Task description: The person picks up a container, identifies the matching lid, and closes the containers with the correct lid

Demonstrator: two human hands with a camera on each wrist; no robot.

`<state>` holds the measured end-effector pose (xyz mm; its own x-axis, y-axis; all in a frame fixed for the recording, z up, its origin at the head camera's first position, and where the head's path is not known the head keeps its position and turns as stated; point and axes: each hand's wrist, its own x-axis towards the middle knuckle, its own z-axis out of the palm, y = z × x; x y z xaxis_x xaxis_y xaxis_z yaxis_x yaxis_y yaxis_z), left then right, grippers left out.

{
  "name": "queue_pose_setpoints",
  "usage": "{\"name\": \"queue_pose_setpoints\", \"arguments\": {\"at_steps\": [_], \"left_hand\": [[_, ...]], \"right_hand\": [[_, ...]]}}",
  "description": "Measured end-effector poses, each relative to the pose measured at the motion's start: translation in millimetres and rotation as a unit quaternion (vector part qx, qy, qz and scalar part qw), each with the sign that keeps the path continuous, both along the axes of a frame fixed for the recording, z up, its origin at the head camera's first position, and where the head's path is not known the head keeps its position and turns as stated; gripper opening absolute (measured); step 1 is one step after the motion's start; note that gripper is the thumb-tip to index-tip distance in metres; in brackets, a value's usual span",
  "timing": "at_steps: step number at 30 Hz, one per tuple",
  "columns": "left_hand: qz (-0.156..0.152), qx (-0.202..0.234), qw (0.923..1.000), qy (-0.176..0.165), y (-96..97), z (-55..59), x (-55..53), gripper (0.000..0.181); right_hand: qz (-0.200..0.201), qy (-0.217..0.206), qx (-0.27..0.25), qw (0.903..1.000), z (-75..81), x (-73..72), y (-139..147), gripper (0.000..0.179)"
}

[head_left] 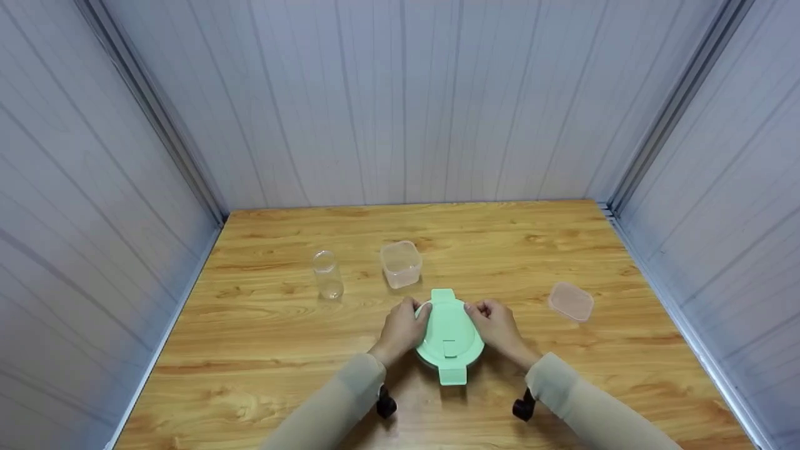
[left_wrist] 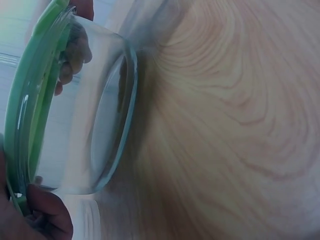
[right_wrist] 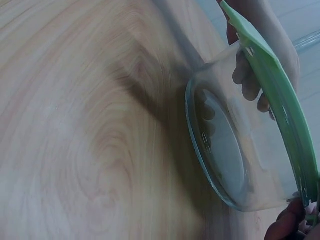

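Observation:
A clear glass food container with a mint-green lid [head_left: 449, 328] stands on the table between the two hands. The lid lies over its rim, with the far and near flaps sticking straight out. My left hand [head_left: 403, 328] grips the lidded rim at the left, thumb on top and fingers underneath. At the right far side, my right hand [head_left: 497, 325] pinches the same rim between thumb and curled fingers. Through the clear wall of the glass container [left_wrist: 75, 135] in the left wrist view, the opposite hand's fingers show. The side flaps are hidden by the hands.
A clear glass jar [head_left: 328, 275] stands at the left, and a translucent square plastic box [head_left: 401, 265] sits beyond the container. Its flat translucent lid [head_left: 571, 302] lies at the right. Pale panel walls [head_left: 400, 106] enclose the wooden table [head_left: 281, 369] at the back and sides.

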<state>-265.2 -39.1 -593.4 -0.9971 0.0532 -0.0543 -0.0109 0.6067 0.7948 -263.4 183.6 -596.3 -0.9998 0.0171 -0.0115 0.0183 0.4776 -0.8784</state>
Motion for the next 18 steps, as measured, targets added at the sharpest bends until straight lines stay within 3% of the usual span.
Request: {"name": "queue_pose_setpoints", "arguments": {"at_steps": [8,15,18], "left_hand": [[-0.004,0.003,0.9997,-0.023,0.1,0.7,-1.3,0.031],[-0.005,0.008,0.9999,-0.006,-0.5,1.8,-1.0,0.030],[-0.005,0.011,0.9999,-0.008,0.5,0.5,-2.0,0.030]], "right_hand": [[0.034,0.008,0.022,0.9992,3.6,4.1,10.0,0.016],[0.127,0.015,0.060,0.9900,13.9,5.0,28.0,0.019],[0.149,0.006,0.063,0.9869,18.7,6.7,32.9,0.022]]}}
